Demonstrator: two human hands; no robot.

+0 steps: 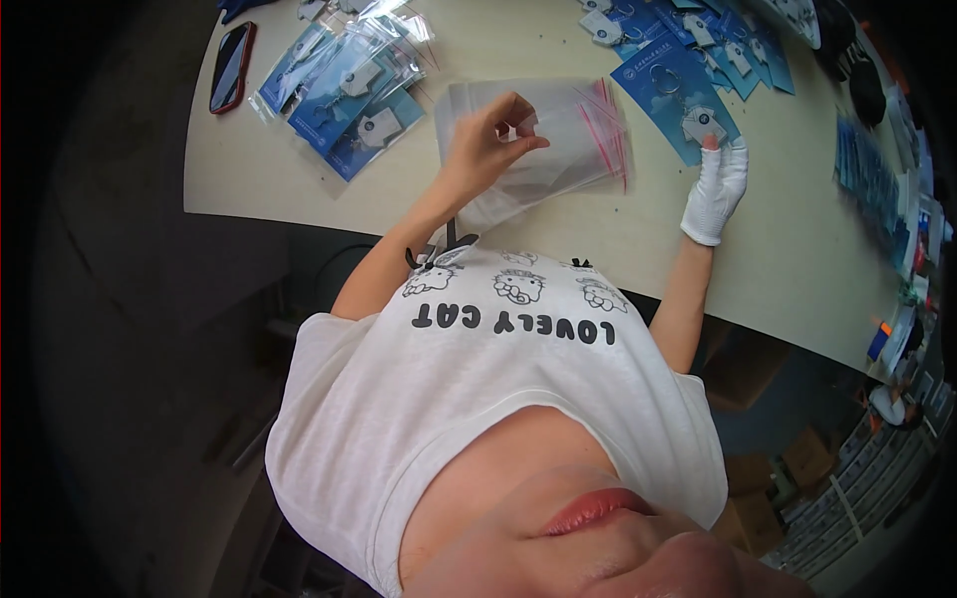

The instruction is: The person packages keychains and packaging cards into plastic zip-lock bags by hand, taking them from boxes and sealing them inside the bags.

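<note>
My left hand (493, 145) curls over the clear bags (568, 130); from my feed I can't tell whether its fingers pinch any plastic. I have the gloved right hand (718, 194) gripping the near end of a blue card (658, 105), thumb by its white tag (703, 124). That card sits right of the bags on the table (797, 219), near the loose cards (718, 40).

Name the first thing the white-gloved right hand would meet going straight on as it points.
The right hand would first meet the blue rectangular card bearing a white shirt-shaped keychain, which lies right before it; exact contact is hard to judge.
</note>
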